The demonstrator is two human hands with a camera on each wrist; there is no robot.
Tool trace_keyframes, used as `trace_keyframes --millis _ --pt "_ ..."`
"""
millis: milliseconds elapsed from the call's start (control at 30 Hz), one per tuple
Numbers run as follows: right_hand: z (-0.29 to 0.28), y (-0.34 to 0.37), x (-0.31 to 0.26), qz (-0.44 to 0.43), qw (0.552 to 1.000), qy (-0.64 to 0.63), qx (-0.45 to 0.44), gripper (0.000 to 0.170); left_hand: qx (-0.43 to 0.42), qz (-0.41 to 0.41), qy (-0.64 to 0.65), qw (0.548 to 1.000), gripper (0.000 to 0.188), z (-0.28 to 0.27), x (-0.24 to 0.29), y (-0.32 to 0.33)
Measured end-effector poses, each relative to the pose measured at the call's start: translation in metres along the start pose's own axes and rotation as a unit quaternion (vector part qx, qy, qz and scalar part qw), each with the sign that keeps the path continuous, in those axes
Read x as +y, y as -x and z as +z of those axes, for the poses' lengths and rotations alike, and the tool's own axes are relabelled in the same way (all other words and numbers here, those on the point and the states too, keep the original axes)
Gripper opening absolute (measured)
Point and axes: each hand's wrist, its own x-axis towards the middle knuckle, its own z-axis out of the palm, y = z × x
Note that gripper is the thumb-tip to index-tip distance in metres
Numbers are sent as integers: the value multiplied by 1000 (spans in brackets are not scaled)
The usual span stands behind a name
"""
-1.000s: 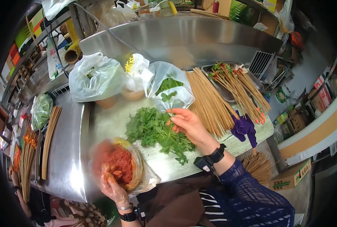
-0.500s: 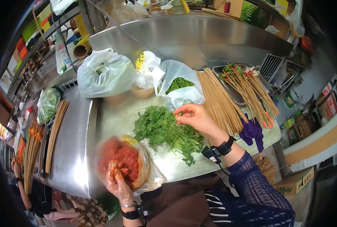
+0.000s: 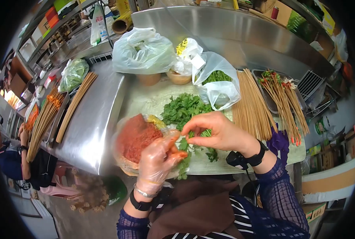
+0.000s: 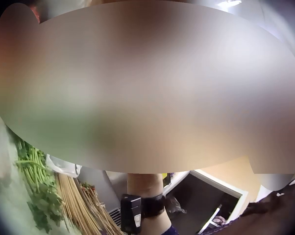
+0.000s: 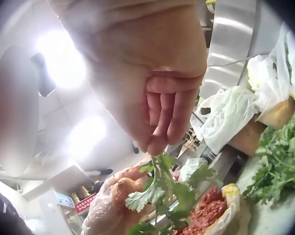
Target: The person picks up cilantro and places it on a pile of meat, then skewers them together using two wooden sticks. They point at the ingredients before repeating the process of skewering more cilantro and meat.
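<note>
My bare right hand pinches a cilantro sprig by its stem, and the leaves hang downward from the fingertips. Close by on the left, my left hand wears a clear plastic glove with reddish smears on its bent fingers. It stands in front of the red minced meat, which sits in a plastic bag. Whether the left fingers hold some of the meat, I cannot tell. Behind both hands lies a heap of cilantro. The left wrist view is mostly blurred.
White plastic bags of greens stand along the back. Bare wooden skewers lie on the right, beside a tray of loaded skewers and a purple cloth-like thing. More skewers lie left on the steel counter. Another person's arm shows far left.
My left hand has risen from the meat and moved right, beside my right hand. The sprig's leaves pointed up a second ago and now hang down. The head view has shifted.
</note>
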Motion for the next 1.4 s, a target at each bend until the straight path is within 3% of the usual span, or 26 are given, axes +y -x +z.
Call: trace_keyframes --millis 133,167,267,300,367,467,600,633,767,833,900,1033,1133,1233,1333,1367,1400 --pt "14 1 1 -2 1000 -30 1 19 -52 7 -44 998 26 6 -9 2" --pt "15 2 1 46 998 -40 -12 17 -56 0 -48 997 18 8 -9 4" --pt "21 5 -1 85 990 -105 42 15 2 23 -10 1000 25 12 -12 10" --pt "25 7 2 86 984 -142 65 14 26 -52 114 992 24 15 -13 12" --pt "38 12 17 88 966 -217 110 12 72 -195 351 913 22 20 -16 17" --pt "55 14 29 22 971 -178 159 15 86 -183 482 852 22 18 -20 17" --pt "58 11 25 -49 990 -51 121 13 124 -187 428 876 14 17 -30 21" --pt "55 10 21 -20 991 -55 120 13 141 -193 432 870 13 17 -29 20" --pt "24 15 10 -23 976 -5 217 14 204 -212 472 831 9 9 -31 18" --pt "18 16 -5 -19 983 36 179 16 223 -213 506 806 10 6 -36 19" --pt "20 16 -6 -37 990 54 125 24 208 -207 492 820 10 5 -34 20" --pt "46 8 5 -109 963 223 107 37 190 -184 462 846 11 12 -33 23" --pt "61 7 24 -127 942 289 116 32 169 -189 516 818 11 10 -27 27" --pt "70 4 37 -143 936 259 189 32 192 -207 554 784 12 12 -24 27" --pt "79 5 43 -35 976 73 200 35 227 -199 542 784 14 18 -30 26" --pt "84 6 50 11 981 -44 187 35 253 -187 518 795 14 21 -34 25" --pt "86 7 47 23 979 -66 192 33 249 -186 508 804 14 21 -38 24"
